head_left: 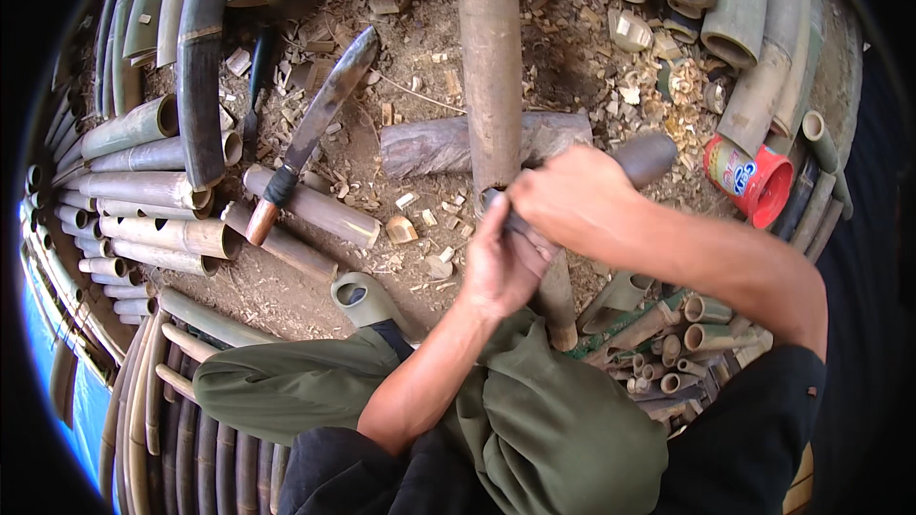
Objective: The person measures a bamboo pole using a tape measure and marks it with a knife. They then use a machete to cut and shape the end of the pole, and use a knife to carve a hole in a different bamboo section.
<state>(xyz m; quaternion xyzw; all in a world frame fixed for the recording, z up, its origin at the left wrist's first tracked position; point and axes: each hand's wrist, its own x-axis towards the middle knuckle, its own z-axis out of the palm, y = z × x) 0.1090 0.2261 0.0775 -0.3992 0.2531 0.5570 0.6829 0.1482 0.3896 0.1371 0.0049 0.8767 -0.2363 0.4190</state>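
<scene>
A thick bamboo tube (489, 67) runs from the far side toward my lap, crossing over a wooden block (425, 148). My left hand (504, 267) is closed at the tube's notched part, its thumb up beside a small dark edge. Just above it my right hand (563, 195) grips a tool; a dark, rounded handle end (645, 158) sticks out to the right. The tool's working end is mostly hidden between my hands. Below them the tube's lower part (555, 300) reaches my trousers. On the ground to the left lies a large knife (320, 119) with a wrapped handle.
Cut bamboo lengths (157, 191) are stacked at the left, with more tubes (735, 0) at the far right. A red tub (763, 186) lies tipped at the right. Small bamboo pieces (677, 362) are heaped beside my right leg. Wood chips (682, 86) litter the dirt.
</scene>
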